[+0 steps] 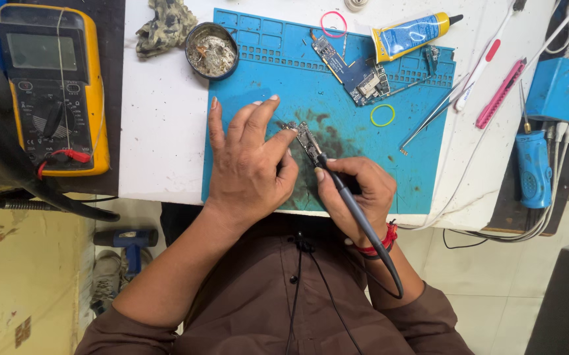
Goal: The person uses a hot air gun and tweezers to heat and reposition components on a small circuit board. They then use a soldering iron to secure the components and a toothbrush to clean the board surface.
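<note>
White desk (159,131), blue mat (258,72). Small board (305,141) mid-mat: light, stiff, fragile; best held by edges. Left hand (248,164) fingers pinning it flat; right hand (357,190) fingers clenched on iron (357,210).

Head view: I'm looking steeply down from above my own chest, facing twelve o'clock.
Nearness: close, my hands sitting mid-frame.
Coverage: the blue mat (265,92) is filling the upper centre.
</note>
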